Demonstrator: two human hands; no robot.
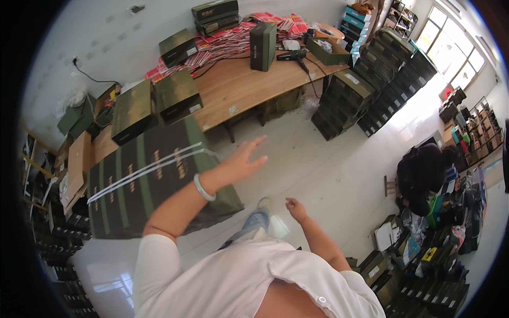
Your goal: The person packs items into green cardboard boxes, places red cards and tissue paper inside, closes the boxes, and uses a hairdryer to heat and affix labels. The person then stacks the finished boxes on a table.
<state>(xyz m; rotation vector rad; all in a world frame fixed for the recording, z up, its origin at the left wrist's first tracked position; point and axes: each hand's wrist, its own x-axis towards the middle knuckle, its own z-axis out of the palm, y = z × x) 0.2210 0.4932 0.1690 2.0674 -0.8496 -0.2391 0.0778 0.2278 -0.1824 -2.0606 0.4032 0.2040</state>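
My left hand reaches out in front of me with its fingers apart and nothing in them. A pale bracelet circles that wrist. Beside and beneath the left forearm is a large bundle of dark green boxes, bound lengthwise with pale cord. The forearm overlaps the bundle; whether it bears any weight cannot be seen. What supports the bundle is hidden too. Lower and to the right, my right hand hangs over the floor, its fingers curled in and nothing visible in them.
A wooden table by the wall carries green boxes, a heap of red-and-white packets and a black hairdryer-like tool. Stacked boxes stand at its right end. A person in dark clothes bends beside piled goods at right.
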